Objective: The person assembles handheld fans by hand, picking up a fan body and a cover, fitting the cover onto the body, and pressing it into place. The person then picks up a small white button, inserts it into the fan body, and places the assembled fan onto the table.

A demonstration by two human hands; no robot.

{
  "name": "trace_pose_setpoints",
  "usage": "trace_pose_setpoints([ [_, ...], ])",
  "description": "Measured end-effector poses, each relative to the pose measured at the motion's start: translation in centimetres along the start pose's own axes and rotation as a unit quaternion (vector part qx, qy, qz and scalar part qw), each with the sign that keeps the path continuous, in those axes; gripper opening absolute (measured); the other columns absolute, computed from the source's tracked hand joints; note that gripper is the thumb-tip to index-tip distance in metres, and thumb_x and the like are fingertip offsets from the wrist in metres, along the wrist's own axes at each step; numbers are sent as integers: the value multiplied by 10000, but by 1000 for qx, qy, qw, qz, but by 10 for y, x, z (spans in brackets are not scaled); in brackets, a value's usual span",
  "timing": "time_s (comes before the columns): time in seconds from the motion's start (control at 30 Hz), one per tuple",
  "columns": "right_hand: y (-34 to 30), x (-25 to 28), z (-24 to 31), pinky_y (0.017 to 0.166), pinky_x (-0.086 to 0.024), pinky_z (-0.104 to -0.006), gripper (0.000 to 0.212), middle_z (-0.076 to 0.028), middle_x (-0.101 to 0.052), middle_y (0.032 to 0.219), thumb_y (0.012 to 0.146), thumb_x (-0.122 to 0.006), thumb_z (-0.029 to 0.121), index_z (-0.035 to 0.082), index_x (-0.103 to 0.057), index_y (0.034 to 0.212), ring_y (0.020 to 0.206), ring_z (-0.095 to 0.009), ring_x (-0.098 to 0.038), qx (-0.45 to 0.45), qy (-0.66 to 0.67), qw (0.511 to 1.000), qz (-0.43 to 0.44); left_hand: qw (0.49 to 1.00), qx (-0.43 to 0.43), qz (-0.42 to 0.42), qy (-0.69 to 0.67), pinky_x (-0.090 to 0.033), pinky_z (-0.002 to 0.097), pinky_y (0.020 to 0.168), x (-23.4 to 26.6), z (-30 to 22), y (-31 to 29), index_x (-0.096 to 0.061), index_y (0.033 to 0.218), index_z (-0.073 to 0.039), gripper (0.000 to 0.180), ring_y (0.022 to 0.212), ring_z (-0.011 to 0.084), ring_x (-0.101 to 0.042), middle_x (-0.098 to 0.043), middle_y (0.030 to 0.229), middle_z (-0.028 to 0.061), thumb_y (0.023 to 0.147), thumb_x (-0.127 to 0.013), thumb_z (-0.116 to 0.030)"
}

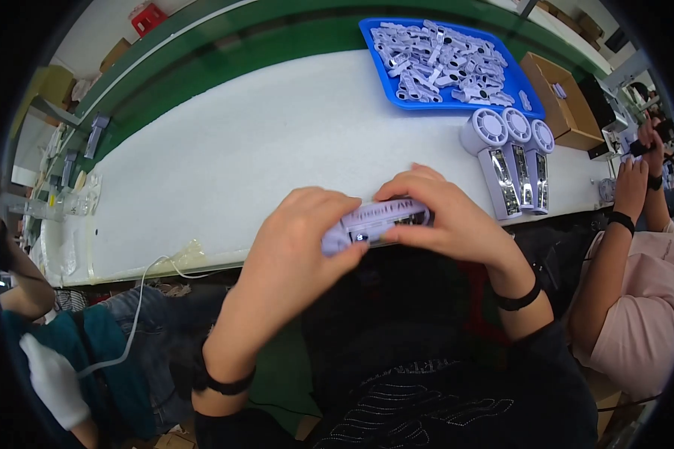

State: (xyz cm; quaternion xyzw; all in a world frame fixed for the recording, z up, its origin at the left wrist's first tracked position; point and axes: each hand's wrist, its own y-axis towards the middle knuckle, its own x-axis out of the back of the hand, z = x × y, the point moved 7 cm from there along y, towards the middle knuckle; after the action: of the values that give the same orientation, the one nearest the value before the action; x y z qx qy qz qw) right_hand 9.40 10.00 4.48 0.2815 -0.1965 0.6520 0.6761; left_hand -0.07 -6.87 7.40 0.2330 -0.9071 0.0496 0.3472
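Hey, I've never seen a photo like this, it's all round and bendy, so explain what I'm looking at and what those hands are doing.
No machine here: the bare left hand and right hand belong to the person wearing the camera. This single picture looks down from their head through a wide fisheye lens, so straight edges curve near the rim.

Both hands' fingers hold a long, pale lilac plastic piece with dark parts showing. On the white work surface, to the right, lie three pale lilac, round-headed handheld fans. Beyond them, a blue plastic tray is heaped with small lilac parts, beside an open brown cardboard box.
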Motion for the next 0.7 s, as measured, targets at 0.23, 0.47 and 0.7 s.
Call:
trace_pose_setpoints([
  [0.23, -9, -7, 10, 1261, -337, -578, 569, -60, -743, 1220, 857, -903, 219, 79, -716, 1375, 1202, -294, -666, 108, -37, 993, -35, 984, -24, 23, 178, -566, 452, 910, -9, -24, 6, -749, 1202, -37, 479, 1063, 355, -685, -719, 1118, 162, 771, -911, -167],
  [0.47, -11, -11, 2, 1263, -358, -589, 580, -77, -792, 1174, 792, -940, 212, 74, -765, 1327, 1169, -297, -727, 102, -18, 994, -41, 973, -12, 82, 215, -554, 470, 809, -17, -22, 23, -773, 1052, -26, 392, 931, 354, -684, -695, 943, 129, 712, -924, -146],
  [0.7, -16, -11, 6, 1242, -397, -586, 587, -80, -805, 1148, 759, -953, 206, 70, -782, 1304, 1152, -300, -742, 120, -44, 990, -61, 960, -76, 83, 256, -548, 453, 763, -21, -29, 22, -769, 995, -24, 381, 877, 344, -673, -675, 891, 118, 662, -919, -132],
])
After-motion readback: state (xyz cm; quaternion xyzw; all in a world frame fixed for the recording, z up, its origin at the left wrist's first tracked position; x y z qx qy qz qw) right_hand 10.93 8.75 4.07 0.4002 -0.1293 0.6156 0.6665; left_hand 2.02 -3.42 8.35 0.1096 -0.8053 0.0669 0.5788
